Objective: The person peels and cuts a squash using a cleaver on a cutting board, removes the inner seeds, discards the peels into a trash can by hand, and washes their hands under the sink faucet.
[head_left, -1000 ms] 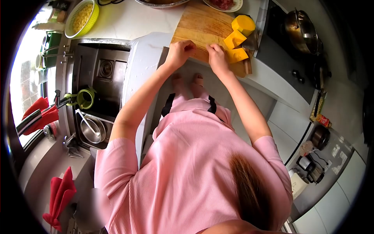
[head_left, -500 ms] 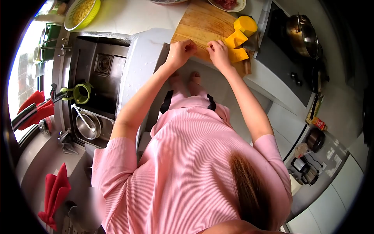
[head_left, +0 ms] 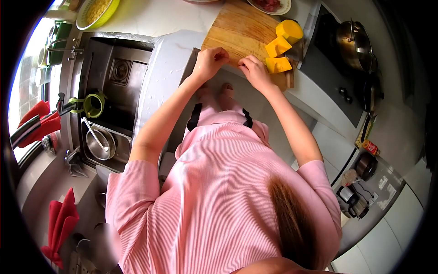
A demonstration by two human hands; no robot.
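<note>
My left hand point(head_left: 211, 62) is closed at the near left edge of the wooden cutting board point(head_left: 237, 29), its fingers curled; whatever they hold, if anything, is too small to make out. To its right, my right hand point(head_left: 254, 71) is closed too, thumb and fingers pinched together at the board's near edge. The two hands are apart. Just beyond my right hand, at the board's right side, lie a cut orange pumpkin piece point(head_left: 279, 65), a second pumpkin piece point(head_left: 278, 46) and a larger pumpkin chunk point(head_left: 289, 31).
Left of the board is a sink point(head_left: 102, 68) with a green ring-shaped item point(head_left: 94, 105) and a metal bowl point(head_left: 101, 144). A yellow-green basket point(head_left: 106, 16) and a plate of meat point(head_left: 280, 10) stand farther back. A pot point(head_left: 354, 45) is on the stove at right.
My right hand has shifted slightly left and down, toward my left hand. The camera view has moved a little, and the sink and board appear slightly shifted.
</note>
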